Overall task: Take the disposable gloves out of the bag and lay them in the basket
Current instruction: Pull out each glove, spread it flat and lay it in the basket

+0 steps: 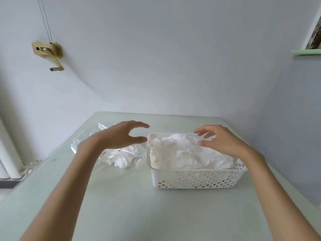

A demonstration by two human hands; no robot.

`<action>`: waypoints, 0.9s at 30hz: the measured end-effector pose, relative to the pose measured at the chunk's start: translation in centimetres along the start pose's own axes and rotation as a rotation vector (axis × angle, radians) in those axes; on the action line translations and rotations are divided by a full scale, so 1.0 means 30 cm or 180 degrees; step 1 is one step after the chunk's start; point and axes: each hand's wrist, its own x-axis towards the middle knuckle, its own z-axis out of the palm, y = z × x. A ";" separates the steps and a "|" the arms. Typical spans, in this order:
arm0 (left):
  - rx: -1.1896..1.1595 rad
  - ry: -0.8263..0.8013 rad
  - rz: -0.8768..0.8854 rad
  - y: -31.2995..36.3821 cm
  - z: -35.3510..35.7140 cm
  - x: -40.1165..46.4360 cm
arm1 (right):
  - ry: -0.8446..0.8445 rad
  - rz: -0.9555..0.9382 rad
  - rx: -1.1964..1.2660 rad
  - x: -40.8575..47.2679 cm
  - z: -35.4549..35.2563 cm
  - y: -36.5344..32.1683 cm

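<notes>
A white perforated basket (194,180) stands on the table, right of centre, heaped with thin white disposable gloves (182,152). To its left lies a clear plastic bag (85,138) with a few crumpled white gloves (121,160) still inside. My left hand (119,135) hovers over the bag near the basket's left rim, fingers spread and holding nothing. My right hand (220,139) hovers over the basket's far right part, fingers loosely spread just above the glove pile, also holding nothing.
The pale green table (139,206) runs to a grey wall at the back. A white radiator (8,159) stands at the left, past the table's edge. A brass crank fitting (50,53) hangs on the wall.
</notes>
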 end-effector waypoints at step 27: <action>0.0319 0.0481 -0.1386 -0.378 0.105 -0.059 | -0.0190 -0.0056 -0.2011 0.116 0.699 -0.556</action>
